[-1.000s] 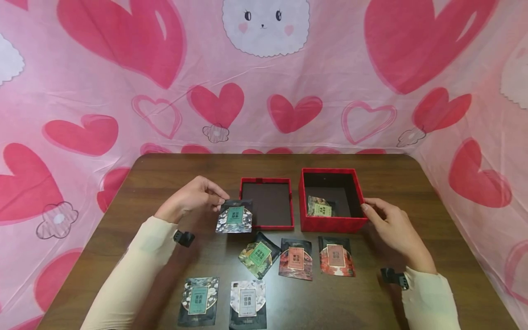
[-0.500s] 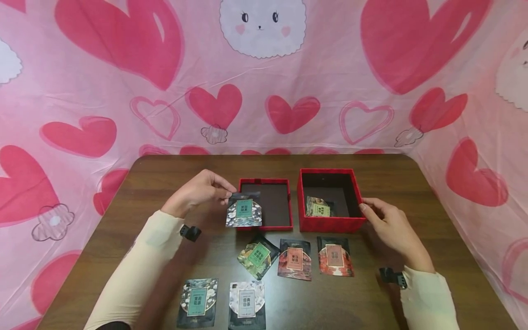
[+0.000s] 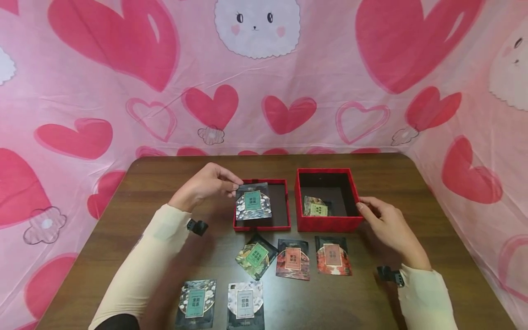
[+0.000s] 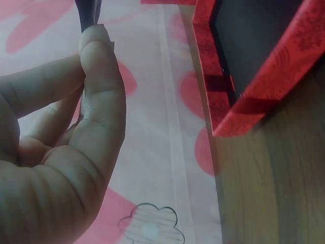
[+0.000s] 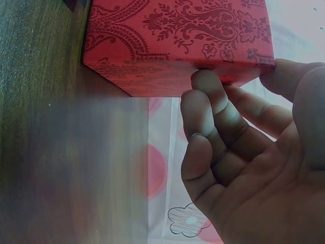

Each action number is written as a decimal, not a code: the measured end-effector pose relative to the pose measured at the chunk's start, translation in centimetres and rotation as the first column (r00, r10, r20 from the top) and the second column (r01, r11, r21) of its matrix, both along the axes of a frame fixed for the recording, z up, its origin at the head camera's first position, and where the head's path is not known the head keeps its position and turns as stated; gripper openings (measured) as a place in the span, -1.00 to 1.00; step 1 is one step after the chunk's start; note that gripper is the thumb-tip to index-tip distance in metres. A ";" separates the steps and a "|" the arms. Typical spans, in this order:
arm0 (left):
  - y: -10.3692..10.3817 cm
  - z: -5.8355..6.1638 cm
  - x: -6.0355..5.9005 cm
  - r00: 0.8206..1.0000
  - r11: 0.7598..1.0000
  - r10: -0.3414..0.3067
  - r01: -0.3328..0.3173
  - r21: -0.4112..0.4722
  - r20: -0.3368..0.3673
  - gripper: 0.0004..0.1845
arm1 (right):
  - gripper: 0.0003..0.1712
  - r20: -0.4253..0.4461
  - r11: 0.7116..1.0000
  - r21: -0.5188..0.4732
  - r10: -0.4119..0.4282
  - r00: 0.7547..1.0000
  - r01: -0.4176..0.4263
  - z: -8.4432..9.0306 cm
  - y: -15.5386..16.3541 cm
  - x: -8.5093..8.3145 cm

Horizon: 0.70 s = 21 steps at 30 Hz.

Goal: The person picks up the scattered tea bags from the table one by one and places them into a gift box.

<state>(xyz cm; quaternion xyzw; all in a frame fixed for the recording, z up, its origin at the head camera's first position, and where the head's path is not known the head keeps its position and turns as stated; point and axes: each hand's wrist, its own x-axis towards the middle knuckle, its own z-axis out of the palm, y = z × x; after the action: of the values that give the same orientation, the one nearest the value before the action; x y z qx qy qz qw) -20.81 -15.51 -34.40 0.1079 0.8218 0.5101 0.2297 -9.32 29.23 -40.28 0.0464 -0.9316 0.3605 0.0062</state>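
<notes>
Fingers of left hand pinch packet above lid.

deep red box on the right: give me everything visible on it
The deep red box is a square, open-topped carton that looks like stiff card, printed outside with a darker red scroll pattern, dark lining inside. It stands upright on the wooden table, right of the shallow red lid. One packet lies inside. The right hand touches its near right corner with fingertips.
</notes>
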 end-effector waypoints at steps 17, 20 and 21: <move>2.9 0.9 -1.0 1.000 0.999 0.000 -0.001 0.039 0.031 -0.81 | -0.50 0.000 1.000 -0.021 0.010 1.000 -0.010 0.0 0.1 0.0; 3.4 0.9 -1.2 0.999 0.998 -0.025 0.024 0.056 0.023 -0.80 | -0.50 0.006 1.000 -0.019 0.007 1.000 -0.006 0.0 0.1 0.0; 3.6 0.9 -1.3 0.999 0.997 -0.031 0.030 0.065 0.025 -0.80 | -0.50 0.009 1.000 -0.020 0.006 1.000 -0.006 -0.1 0.1 0.0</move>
<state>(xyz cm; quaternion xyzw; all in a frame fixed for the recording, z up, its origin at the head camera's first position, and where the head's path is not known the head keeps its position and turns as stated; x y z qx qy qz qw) -22.06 -11.93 -33.46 0.1211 0.7999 0.5344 0.2447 -9.30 29.36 -40.33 0.0478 -0.9279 0.3698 0.0014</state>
